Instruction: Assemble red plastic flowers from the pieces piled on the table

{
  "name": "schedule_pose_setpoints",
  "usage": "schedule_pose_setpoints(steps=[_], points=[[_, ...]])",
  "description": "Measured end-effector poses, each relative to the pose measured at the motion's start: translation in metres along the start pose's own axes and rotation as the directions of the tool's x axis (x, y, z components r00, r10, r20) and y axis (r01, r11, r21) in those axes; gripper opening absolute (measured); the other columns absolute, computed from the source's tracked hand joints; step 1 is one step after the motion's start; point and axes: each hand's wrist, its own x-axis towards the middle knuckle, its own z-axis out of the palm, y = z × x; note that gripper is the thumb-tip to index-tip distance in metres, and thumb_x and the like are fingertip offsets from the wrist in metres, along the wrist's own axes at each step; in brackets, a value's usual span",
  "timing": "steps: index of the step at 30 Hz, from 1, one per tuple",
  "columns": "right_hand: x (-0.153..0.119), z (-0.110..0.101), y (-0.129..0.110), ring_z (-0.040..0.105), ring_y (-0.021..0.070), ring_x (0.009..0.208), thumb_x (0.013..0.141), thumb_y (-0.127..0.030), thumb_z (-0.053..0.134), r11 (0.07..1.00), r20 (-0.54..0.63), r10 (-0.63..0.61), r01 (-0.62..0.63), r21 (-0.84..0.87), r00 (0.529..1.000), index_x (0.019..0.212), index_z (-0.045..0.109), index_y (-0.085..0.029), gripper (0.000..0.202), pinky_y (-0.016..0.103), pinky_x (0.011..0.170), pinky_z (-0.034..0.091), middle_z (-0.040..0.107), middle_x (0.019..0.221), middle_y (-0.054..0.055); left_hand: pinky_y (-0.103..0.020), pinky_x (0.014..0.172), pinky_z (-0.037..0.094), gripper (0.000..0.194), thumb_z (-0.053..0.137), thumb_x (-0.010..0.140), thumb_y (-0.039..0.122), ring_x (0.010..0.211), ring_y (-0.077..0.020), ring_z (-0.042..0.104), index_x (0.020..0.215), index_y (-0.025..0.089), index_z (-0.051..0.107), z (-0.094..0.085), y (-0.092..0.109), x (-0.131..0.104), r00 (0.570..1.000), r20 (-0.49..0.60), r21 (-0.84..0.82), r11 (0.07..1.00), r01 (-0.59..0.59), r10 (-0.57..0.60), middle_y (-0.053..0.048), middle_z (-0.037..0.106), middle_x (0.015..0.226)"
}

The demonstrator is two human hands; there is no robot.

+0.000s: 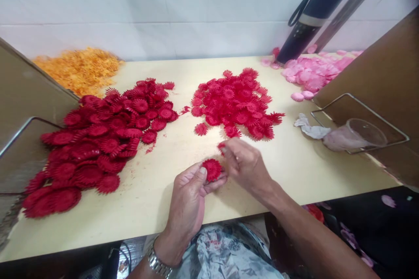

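Note:
My left hand [193, 192] holds a round red flower piece [212, 170] with a fringed edge, the thumb on its face and the fingers beneath. Just above and to the right, my right hand [244, 161] pinches a small red piece [221, 146] between thumb and fingers. A heap of bright red flower pieces [235, 104] lies beyond my hands. To the left spreads a larger heap of dark red flower pieces [108, 139], with some red crumbs beside it on the table [140, 209].
Yellow-orange pieces [81, 69] lie at the back left, pink petals [317, 72] at the back right beside a dark bottle [314, 15]. Boards flank the table. A clear cup [366, 133] sits in a wire holder [393, 127] on the right, near a crumpled tissue [310, 128].

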Motion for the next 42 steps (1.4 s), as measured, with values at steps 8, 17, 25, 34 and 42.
schedule_pose_setpoints(steps=[8,17,25,34,42], points=[[0.012,-0.024,0.008,0.05,0.0263,0.098,0.083,-0.016,0.051,0.985,0.009,0.053,-0.051,-0.165,0.999,0.102,0.058,-0.017,0.021,0.041,0.082,0.041,0.057,0.102,0.012,-0.041,0.085,0.049,0.016,0.061,0.076,0.02,0.086,-0.024,0.066,0.086,0.011,0.069,0.002,0.003,0.004,1.0,0.009,-0.108,0.994,-0.002,0.003,-0.01,0.072,0.087],[-0.002,0.0,-0.018,0.049,0.0144,0.067,0.083,-0.015,0.052,0.926,0.187,-0.007,-0.064,0.372,0.982,0.072,0.051,-0.018,0.011,0.026,0.062,0.04,0.053,0.068,0.001,-0.028,0.071,0.052,0.015,0.057,0.081,0.018,0.077,-0.0172,0.063,0.079,0.012,0.07,0.002,0.0,0.0,0.997,0.077,0.021,1.0,0.0,-0.001,-0.006,0.069,0.076],[0.003,-0.006,-0.002,0.055,0.0137,0.061,0.086,-0.011,0.039,0.962,-0.043,0.089,-0.075,0.263,0.995,0.086,0.06,-0.015,0.021,0.025,0.056,0.044,0.06,0.069,0.004,-0.027,0.061,0.055,0.017,0.068,0.072,0.026,0.066,-0.0185,0.067,0.073,0.009,0.068,0.0,0.0,0.004,0.993,-0.11,0.049,0.998,-0.042,0.047,-0.008,0.071,0.069],[0.019,-0.023,0.013,0.053,0.0218,0.094,0.083,-0.02,0.054,1.0,0.01,0.013,-0.013,0.0,1.0,0.103,0.059,-0.015,0.021,0.035,0.082,0.044,0.058,0.101,0.011,-0.033,0.072,0.055,0.016,0.067,0.072,0.024,0.071,-0.0208,0.068,0.08,0.01,0.067,0.002,0.005,0.006,0.996,-0.088,-0.069,0.997,-0.037,0.031,-0.007,0.071,0.075],[0.01,0.005,-0.013,0.046,0.011,0.061,0.074,-0.004,0.055,0.901,0.162,-0.123,0.042,0.431,0.979,0.07,0.047,-0.017,0.016,0.021,0.055,0.037,0.049,0.066,-0.001,-0.026,0.07,0.054,0.014,0.064,0.076,0.022,0.075,-0.0158,0.064,0.085,0.012,0.07,0.0,0.0,0.007,0.998,-0.023,0.049,0.997,-0.06,0.062,-0.006,0.07,0.081]])
